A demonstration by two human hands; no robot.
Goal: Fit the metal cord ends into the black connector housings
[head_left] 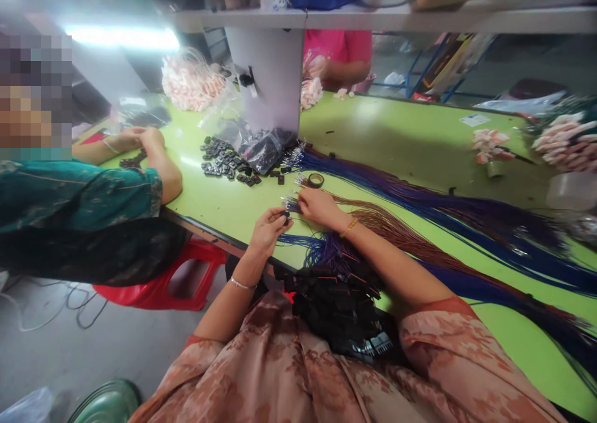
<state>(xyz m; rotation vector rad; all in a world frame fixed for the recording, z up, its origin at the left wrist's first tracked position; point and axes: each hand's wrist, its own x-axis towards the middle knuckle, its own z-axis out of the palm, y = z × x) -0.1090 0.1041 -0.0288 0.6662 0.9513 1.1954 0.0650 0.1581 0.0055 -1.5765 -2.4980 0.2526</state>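
My left hand pinches a small black connector housing over the green table's front edge. Just right of it, my right hand has its fingers closed at the tips of a wire bundle with silvery terminals; whether it grips one wire or several is hidden. Brown wires trail off to the right from under my right wrist. In front of my lap hangs a heap of black connectors on blue wires. A roll of black tape lies just beyond my right hand.
Loose black housings and a plastic bag of dark parts lie beyond my hands. Long blue wires stretch across the right side. A co-worker's arms rest on the table at left, near a red stool. A shelf crosses above.
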